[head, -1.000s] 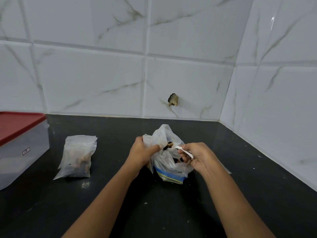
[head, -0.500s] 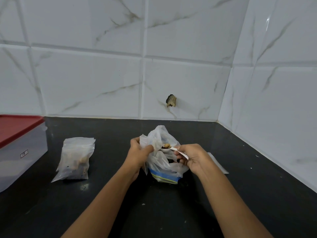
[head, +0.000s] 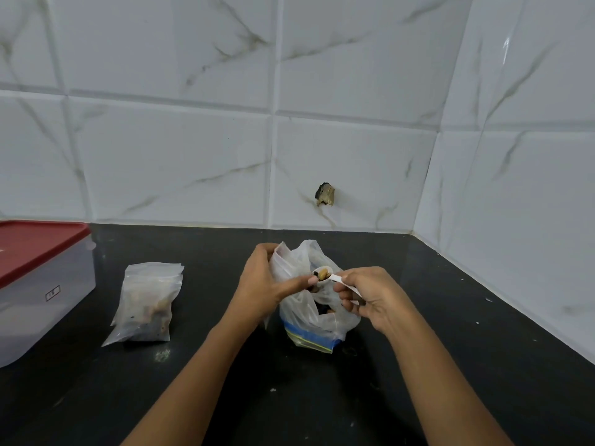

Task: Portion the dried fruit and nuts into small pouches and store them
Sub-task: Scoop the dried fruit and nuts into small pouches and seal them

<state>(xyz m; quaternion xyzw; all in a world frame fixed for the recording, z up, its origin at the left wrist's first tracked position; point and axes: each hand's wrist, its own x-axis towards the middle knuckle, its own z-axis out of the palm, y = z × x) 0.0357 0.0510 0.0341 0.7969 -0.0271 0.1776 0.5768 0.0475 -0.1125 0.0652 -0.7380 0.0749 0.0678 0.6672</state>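
I see left grip (head: 260,284) pinching the rim of the clear bag (head: 302,317) on the black bench (head: 450,333) | right grip (head: 370,297) holding white spoon (head: 335,278) loaded with nuts (head: 323,274) at the bag mouth | filled pouches (head: 148,300) lying left, near red-lidded container (head: 42,294)

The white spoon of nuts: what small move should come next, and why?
Probably tip the small white plastic spoon into the clear pouch that the left hand holds up. The right hand pinches the handle, the bowl is heaped with nuts, poised above the crumpled clear plastic bag.
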